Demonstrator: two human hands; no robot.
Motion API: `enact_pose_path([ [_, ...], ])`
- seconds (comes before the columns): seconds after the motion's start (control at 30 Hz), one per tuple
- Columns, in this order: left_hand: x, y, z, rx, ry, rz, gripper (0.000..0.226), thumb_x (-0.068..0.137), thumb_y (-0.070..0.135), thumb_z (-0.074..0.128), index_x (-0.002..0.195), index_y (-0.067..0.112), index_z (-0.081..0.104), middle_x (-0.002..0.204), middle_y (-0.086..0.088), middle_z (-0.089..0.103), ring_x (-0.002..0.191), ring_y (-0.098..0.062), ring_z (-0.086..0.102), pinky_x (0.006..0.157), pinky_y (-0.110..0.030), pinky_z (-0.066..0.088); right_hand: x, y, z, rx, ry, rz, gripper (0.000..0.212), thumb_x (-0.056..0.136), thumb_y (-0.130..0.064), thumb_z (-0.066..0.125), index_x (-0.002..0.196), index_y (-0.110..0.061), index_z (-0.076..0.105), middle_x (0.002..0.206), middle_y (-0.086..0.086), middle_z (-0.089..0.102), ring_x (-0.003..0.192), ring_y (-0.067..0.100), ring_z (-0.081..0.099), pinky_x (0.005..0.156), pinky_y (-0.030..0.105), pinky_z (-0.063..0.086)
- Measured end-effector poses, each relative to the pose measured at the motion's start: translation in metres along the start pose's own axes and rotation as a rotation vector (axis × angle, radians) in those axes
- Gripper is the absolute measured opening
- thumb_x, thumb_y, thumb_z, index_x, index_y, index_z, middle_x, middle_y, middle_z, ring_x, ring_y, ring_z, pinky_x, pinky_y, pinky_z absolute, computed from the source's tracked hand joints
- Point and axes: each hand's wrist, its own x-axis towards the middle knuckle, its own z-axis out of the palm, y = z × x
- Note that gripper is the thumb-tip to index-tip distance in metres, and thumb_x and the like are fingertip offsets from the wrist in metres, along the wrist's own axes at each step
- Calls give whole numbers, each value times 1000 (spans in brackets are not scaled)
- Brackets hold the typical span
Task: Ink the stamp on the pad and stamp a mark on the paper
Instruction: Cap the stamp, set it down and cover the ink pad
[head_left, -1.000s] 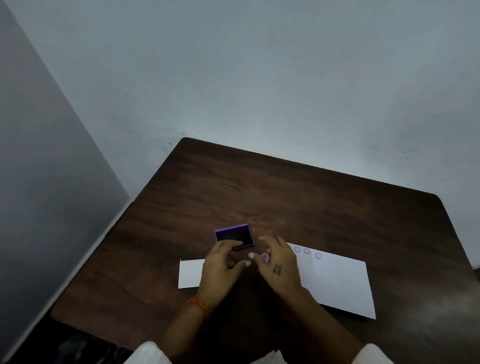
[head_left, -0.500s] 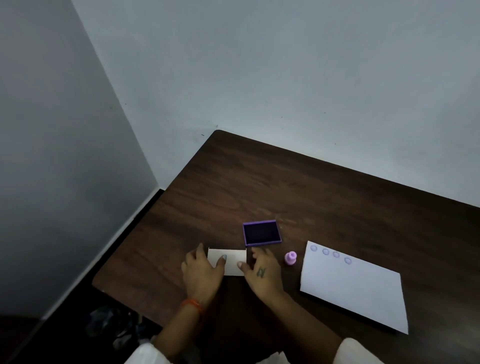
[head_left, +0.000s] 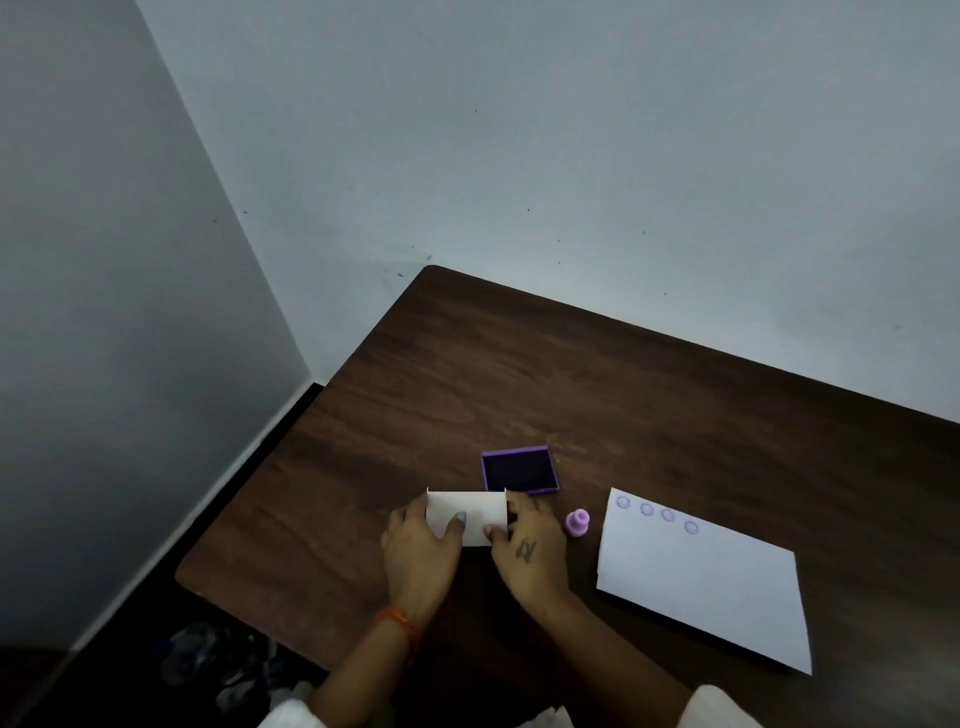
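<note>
While the stamp (head_left: 577, 521) stands untouched on the table (head_left: 571, 374), between the hands and the paper (head_left: 717, 587) with four purple marks, both left hand (head_left: 421, 556) and right hand (head_left: 530, 551) pinch a small white card (head_left: 467, 514) by its ends. Best set it flat, then grab the stamp. Ink pad (head_left: 519, 470) lies open, dark ink showing, just behind the card.

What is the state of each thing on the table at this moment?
ink pad: open, flat on table.
stamp: standing free, not held.
paper: flat, four purple marks along top edge.
small white card: held by both hands.
left hand: gripping card.
right hand: gripping card.
</note>
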Motion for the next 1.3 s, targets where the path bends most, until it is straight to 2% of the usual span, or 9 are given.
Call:
enact_pose_path([
  [0.13, 5, 21, 3, -34, -1, 49, 57, 86, 33, 62, 135, 10, 45, 138, -14, 47, 128, -30, 44, 106, -43, 41, 12, -2, -19, 15, 118, -45, 42, 85, -15, 62, 125, -16, 53, 127, 6, 59, 114, 19, 56, 99, 27, 44],
  [0.23, 9, 35, 10, -51, -22, 81, 57, 86, 34, 62, 135, 9, 45, 137, -14, 47, 126, -30, 46, 106, -43, 41, 23, -3, -32, 2, 191, -44, 39, 84, -16, 63, 123, -16, 55, 124, 6, 61, 111, 22, 58, 95, 34, 51],
  [0.37, 13, 47, 21, -59, -73, 88, 56, 87, 32, 62, 135, 9, 45, 136, -14, 48, 125, -29, 47, 107, -42, 41, 36, 0, -41, -10, 235, -30, 40, 83, -15, 63, 122, -16, 56, 124, 7, 62, 114, 24, 55, 98, 37, 49],
  [0.63, 22, 46, 42, -5, -118, 13, 50, 89, 16, 56, 137, 9, 42, 137, -16, 46, 127, -31, 46, 111, -43, 38, 48, 11, -33, -33, 184, 94, 41, 83, -18, 64, 123, -17, 54, 124, 8, 61, 112, 25, 58, 95, 37, 51],
  [0.73, 24, 46, 47, 4, -137, -27, 52, 90, 16, 57, 138, 11, 39, 140, -13, 42, 129, -31, 43, 111, -44, 39, 52, 12, -28, -46, 179, 141, 46, 84, -20, 64, 127, -16, 50, 129, 8, 58, 116, 27, 57, 98, 38, 49],
  [0.97, 30, 48, 51, 36, -147, 8, 51, 90, 15, 56, 138, 11, 39, 138, -15, 44, 128, -32, 43, 112, -43, 37, 60, 14, -28, -52, 190, 201, 49, 85, -21, 63, 130, -15, 47, 132, 9, 56, 117, 27, 56, 100, 39, 49],
  [1.3, 31, 49, 54, 46, -156, 29, 49, 90, 13, 55, 137, 12, 42, 137, -15, 44, 125, -31, 46, 110, -41, 38, 62, 20, -29, -27, 189, 194, 45, 82, -18, 66, 125, -16, 52, 125, 9, 59, 112, 27, 58, 96, 37, 50],
])
